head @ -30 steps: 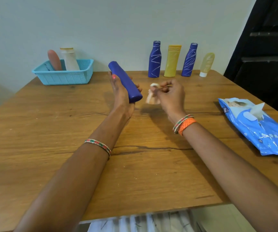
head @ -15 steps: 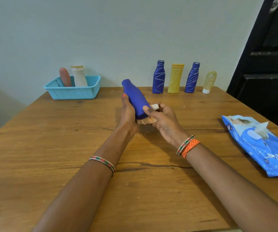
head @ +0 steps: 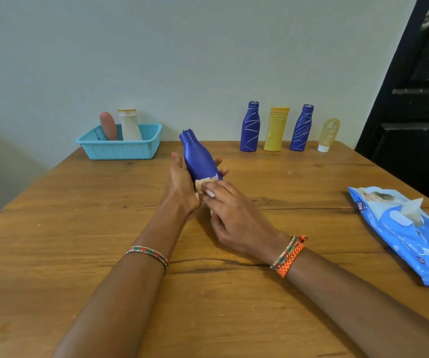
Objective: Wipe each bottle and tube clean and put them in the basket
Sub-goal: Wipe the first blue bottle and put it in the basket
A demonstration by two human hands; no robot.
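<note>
My left hand (head: 181, 183) grips a plain blue bottle (head: 197, 158) above the table's middle, its cap end tilted away from me. My right hand (head: 230, 215) presses a crumpled beige wipe (head: 204, 182) against the bottle's lower end. A light blue basket (head: 120, 148) stands at the back left with a pinkish tube (head: 108, 125) and a white bottle (head: 130, 124) in it. Along the back wall stand a blue bottle (head: 250, 126) with white scribbles, a yellow bottle (head: 276, 129), another scribbled blue bottle (head: 301, 127) and a pale yellow tube (head: 328, 134).
A blue pack of wet wipes (head: 404, 233) lies at the right edge of the wooden table (head: 79, 241), one wipe poking out of its opening. A dark door (head: 420, 99) stands to the right behind the table.
The right hand brought the wipe from beside the bottle onto its lower end. The left hand turned the bottle more upright. The view shifted downward and nearer.
</note>
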